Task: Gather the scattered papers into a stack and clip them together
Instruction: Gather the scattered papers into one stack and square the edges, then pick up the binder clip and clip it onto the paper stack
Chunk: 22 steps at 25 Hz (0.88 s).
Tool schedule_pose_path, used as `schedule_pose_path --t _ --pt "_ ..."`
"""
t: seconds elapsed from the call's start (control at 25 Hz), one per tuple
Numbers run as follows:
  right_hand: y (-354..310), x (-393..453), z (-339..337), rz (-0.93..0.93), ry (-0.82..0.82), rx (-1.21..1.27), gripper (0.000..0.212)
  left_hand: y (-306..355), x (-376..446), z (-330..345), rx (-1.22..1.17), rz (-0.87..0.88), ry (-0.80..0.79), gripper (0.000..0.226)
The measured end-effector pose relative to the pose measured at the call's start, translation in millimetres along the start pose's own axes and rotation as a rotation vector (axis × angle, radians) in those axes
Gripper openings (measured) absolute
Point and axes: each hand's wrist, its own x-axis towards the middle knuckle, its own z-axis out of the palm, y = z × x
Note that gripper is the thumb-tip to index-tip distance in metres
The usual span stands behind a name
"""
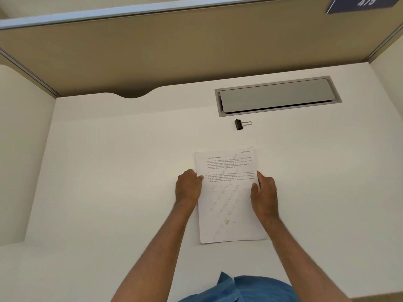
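My blue shirt (239,288) filled the bottom edge of the view, closest to me, and both my bare forearms reached up from it toward twelve o'clock across the white desk (109,171).

The papers (229,203) lay gathered in one stack at the middle of the desk, printed side up, with the text at the far end and a faint slanted watermark lower down. The edges were nearly squared, though a sliver of an under sheet showed along the top and bottom.

My left hand (188,186) held the stack at its nine o'clock edge, fingers curled, thumb tip on the top sheet. My right hand (264,192) held the three o'clock edge the same way, thumb over the margin and the other fingers wrapped at the side.

The black binder clip (239,124) sat alone on the desk at twelve o'clock from the stack, well apart from it, its wire handles pointing toward three o'clock. Just beyond it, a grey cable hatch (277,95) was set into the desk, and a tan partition (152,51) rose behind.
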Motion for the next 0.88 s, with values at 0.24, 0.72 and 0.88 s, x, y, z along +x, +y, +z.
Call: schedule_pose_path --t 0.24,0.72,0.88 --pt "4 0 5 -0.001 0.017 -0.017 0.047 3 -3 2 0.192 0.061 0.007 0.032" --pt "-27 33 -6 0.037 0.119 0.123 0.031 23 -1 4 0.263 0.267 0.221 0.046" --pt "-61 80 2 -0.061 0.110 0.138 0.030 51 24 17 0.265 0.479 0.291 0.059"
